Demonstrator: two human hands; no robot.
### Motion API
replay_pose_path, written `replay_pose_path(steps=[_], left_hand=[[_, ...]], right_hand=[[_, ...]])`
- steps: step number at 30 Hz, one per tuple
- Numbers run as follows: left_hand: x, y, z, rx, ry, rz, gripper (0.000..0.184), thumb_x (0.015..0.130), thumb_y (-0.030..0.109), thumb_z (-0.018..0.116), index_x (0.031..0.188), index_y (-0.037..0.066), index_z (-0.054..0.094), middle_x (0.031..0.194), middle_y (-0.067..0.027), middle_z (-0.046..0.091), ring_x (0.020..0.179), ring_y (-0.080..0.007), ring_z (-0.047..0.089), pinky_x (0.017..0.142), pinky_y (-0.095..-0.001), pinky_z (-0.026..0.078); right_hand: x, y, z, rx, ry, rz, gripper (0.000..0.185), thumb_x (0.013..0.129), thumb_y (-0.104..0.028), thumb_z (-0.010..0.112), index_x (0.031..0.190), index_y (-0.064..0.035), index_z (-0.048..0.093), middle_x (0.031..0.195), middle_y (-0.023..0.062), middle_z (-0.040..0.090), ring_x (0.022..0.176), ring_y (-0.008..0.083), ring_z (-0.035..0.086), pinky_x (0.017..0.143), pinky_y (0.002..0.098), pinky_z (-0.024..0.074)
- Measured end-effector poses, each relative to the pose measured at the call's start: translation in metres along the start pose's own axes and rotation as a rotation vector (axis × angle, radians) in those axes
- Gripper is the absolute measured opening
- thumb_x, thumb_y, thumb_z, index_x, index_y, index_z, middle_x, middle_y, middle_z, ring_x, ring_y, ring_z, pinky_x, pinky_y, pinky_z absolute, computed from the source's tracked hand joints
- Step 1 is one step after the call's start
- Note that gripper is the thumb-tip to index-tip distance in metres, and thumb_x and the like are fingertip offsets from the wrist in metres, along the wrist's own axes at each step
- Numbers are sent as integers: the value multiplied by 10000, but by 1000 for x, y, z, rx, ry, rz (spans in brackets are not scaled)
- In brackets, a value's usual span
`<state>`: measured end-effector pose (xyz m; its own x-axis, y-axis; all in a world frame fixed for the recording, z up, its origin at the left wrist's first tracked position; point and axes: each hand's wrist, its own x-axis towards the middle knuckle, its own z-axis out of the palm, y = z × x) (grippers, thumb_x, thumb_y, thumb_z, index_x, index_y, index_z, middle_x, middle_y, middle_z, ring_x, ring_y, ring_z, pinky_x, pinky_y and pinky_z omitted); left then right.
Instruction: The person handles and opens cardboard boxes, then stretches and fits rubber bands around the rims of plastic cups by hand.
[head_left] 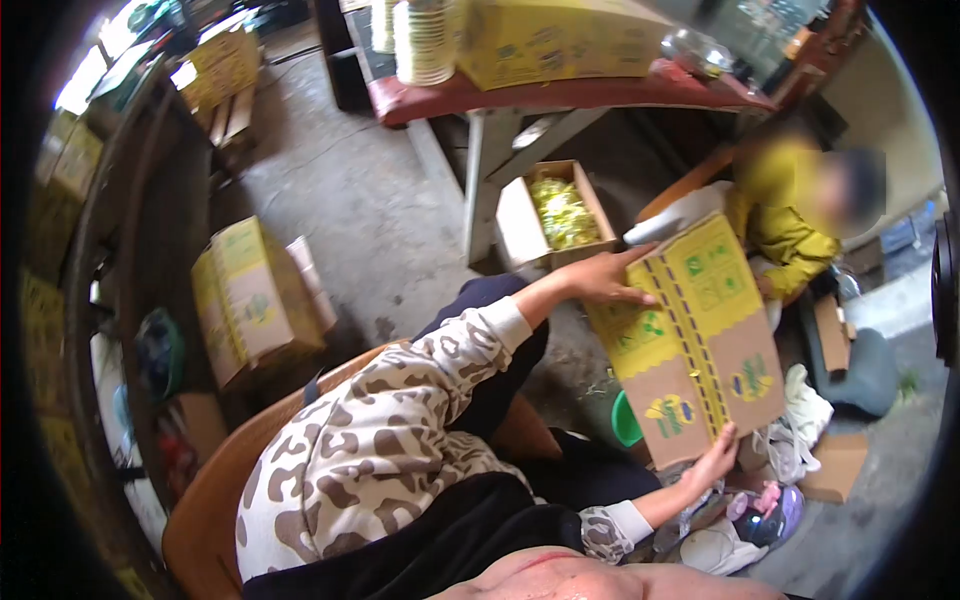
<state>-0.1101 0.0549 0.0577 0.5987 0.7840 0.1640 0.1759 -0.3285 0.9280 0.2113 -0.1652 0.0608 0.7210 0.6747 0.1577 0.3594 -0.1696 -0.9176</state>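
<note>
Both my hands hold a yellow and brown cardboard carton [690, 340] tilted in front of my knees. Printed green marks and dark dashed lines run over the face turned to me. My left hand [608, 278] grips its upper left edge, the thumb lying on the printed face. At the lower edge, my right hand [712, 462] is closed on the cardboard, with part of its fingers hidden behind it. Whether the carton is folded flat or has depth, I cannot tell. Part of a green basin [627, 418] shows beside its lower left edge.
An open box [568, 212] of shiny yellow-green packets stands beneath a red-topped table [560, 96] bearing stacked cups [424, 45] and a large carton. Another carton [258, 300] sits on the floor behind me. A person in a yellow jacket [795, 215] sits opposite; bags and a helmet-like object [768, 515] lie nearby.
</note>
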Motion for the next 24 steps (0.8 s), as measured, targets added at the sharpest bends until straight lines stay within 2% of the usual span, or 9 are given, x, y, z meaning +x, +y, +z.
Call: replay_pose_path(steps=[4, 6, 10, 11, 14, 16, 18, 20, 24], left_hand=[[-46, 36, -10, -115, 123, 0, 951, 792, 486, 703, 1484, 119, 165, 1232, -199, 563, 1163, -273, 533, 989, -363, 401], [-59, 36, -17, -317, 171, 113, 833, 859, 325, 684, 1473, 67, 183, 1211, -138, 585, 1136, -184, 529, 979, -327, 411], [-93, 56, -54, -417, 220, 66, 674, 882, 279, 662, 1407, 43, 313, 1218, -85, 579, 1096, -141, 547, 935, -296, 443], [-102, 63, -61, -462, 228, 86, 581, 890, 265, 652, 1347, 33, 378, 1181, -69, 593, 1054, -134, 564, 916, -299, 456], [-136, 84, -79, -522, 291, 58, 492, 917, 248, 609, 1312, 16, 430, 1198, -76, 578, 1056, -122, 561, 916, -288, 462], [-167, 104, -92, -471, 425, -37, 461, 916, 268, 608, 1276, 13, 473, 1177, -66, 588, 1011, -109, 574, 863, -270, 481], [-202, 140, -99, -395, 664, -157, 431, 910, 295, 614, 1215, 12, 500, 1108, -59, 614, 957, -115, 601, 815, -272, 508], [-236, 133, -120, -370, 889, -52, 390, 914, 332, 602, 1158, 35, 541, 1018, -49, 634, 873, -105, 625, 734, -259, 527], [-321, 172, -168, -212, 969, 103, 394, 935, 367, 555, 1161, 44, 544, 991, -59, 642, 813, -105, 644, 660, -270, 547]], right_hand=[[-10, -7, -11, 220, 2, -94, 667, 952, -454, 485, 1291, 117, 424, 1282, 205, 501, 1124, 243, 512, 970, 349, 400], [-13, -6, -11, 288, 41, -118, 745, 929, -528, 475, 1320, 101, 391, 1337, 204, 445, 1179, 258, 468, 1007, 368, 365], [-18, -4, -11, 563, 23, -127, 806, 905, -595, 457, 1383, 41, 332, 1395, 179, 386, 1241, 268, 416, 1029, 403, 340], [-26, -30, -6, 433, -44, -320, 786, 921, -589, 413, 1363, 59, 355, 1388, 185, 399, 1251, 270, 417, 1054, 399, 314], [-36, -46, 1, 568, -132, -440, 642, 986, -474, 356, 1342, 58, 403, 1385, 183, 417, 1257, 267, 428, 1067, 392, 309], [-41, -61, 2, 455, -27, -269, 556, 999, -385, 393, 1340, 52, 415, 1366, 177, 444, 1251, 264, 436, 1049, 384, 338], [-32, -50, 2, 579, -52, -322, 501, 994, -314, 439, 1341, 47, 418, 1337, 164, 482, 1205, 244, 482, 1002, 352, 386], [-24, -36, 1, 758, -131, -204, 473, 992, -285, 450, 1338, 38, 425, 1328, 155, 496, 1137, 218, 533, 956, 312, 413], [-19, -34, 8, 737, -168, -122, 416, 1000, -233, 425, 1353, -14, 430, 1339, 127, 500, 1139, 200, 538, 961, 291, 404]])
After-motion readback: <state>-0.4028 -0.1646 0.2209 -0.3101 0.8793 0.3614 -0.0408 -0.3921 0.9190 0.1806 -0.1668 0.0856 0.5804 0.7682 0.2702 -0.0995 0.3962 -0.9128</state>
